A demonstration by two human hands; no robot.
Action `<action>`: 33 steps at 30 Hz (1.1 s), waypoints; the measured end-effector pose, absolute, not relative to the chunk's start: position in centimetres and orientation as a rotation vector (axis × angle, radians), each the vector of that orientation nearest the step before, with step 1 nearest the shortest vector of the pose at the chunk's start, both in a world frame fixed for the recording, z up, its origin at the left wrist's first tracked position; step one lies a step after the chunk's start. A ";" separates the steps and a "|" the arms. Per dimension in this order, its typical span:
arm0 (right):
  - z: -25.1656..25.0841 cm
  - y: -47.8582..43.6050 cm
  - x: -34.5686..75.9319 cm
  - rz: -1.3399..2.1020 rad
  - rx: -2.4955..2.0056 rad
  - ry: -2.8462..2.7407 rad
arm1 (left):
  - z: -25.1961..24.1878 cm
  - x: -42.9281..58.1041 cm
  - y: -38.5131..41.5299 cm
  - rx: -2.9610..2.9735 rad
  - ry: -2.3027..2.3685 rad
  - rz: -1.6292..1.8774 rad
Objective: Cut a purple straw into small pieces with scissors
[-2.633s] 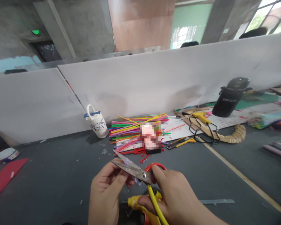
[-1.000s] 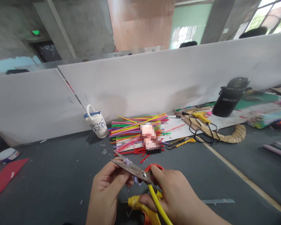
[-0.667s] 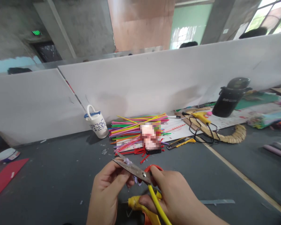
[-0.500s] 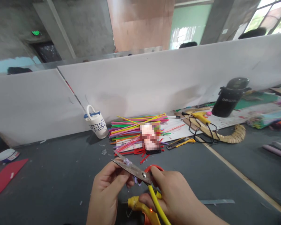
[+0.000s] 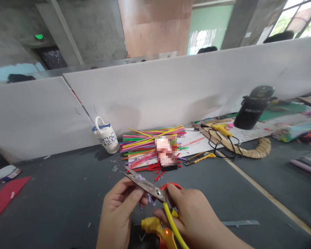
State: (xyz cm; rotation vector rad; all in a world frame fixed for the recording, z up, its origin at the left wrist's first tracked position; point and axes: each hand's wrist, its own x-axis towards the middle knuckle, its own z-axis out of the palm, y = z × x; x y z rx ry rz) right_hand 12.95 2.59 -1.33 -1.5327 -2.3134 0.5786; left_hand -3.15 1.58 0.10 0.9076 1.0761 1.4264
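Note:
My right hand (image 5: 194, 218) grips scissors (image 5: 145, 185) with one red and one yellow handle, blades pointing left and slightly apart. My left hand (image 5: 118, 211) pinches a small pale purple piece (image 5: 140, 178) between the blades, fingers closed round it. A yellow glue gun (image 5: 155, 228) lies on the grey table (image 5: 54, 200) just under both hands, a small light glowing on it. Tiny purple scraps (image 5: 151, 200) hang below the blades.
Behind my hands lie a pile of coloured sticks (image 5: 150, 143), a white mug (image 5: 106, 138), a yellow utility knife (image 5: 200, 158), a second glue gun with black cord (image 5: 223, 133) and a black jug (image 5: 254, 109). A red sheet (image 5: 3, 199) lies at left. White partition (image 5: 171, 93) behind.
The scissors and both hands shifted only slightly; the purple piece appeared between the blades since the earliest frame. The glue gun's light now glows.

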 end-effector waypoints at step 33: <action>-0.5 3.6 13.9 1.130 -1.109 -1.956 | -1.1 -2.4 2.5 0.984 1.065 0.793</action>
